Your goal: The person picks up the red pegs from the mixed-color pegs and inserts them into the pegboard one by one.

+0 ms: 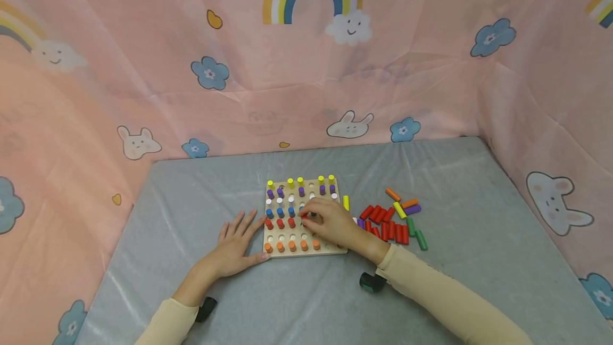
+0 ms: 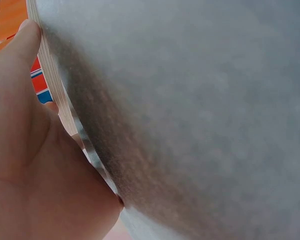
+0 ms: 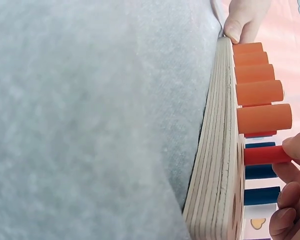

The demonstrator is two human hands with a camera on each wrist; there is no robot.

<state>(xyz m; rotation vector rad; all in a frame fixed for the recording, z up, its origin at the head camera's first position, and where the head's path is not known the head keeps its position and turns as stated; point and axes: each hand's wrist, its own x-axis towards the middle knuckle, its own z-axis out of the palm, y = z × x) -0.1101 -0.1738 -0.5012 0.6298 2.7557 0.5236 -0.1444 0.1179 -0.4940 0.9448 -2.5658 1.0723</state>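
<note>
Head view: right hand (image 1: 330,222) pinches red peg (image 3: 264,155) at pegboard (image 1: 286,232), near table's (image 1: 445,174) far edge. Left hand (image 1: 233,248), fingers spread, touches pegboard.

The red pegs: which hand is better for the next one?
Probably the right hand: it pinches a red peg at the pegboard, and loose red pegs lie on its side. The left hand touches the opposite edge.

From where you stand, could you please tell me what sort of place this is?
Possibly an indoor play corner or recording booth: pink rainbow-print fabric hangs behind and beside a grey-covered table, which holds a wooden pegboard with colourful pegs.
</note>
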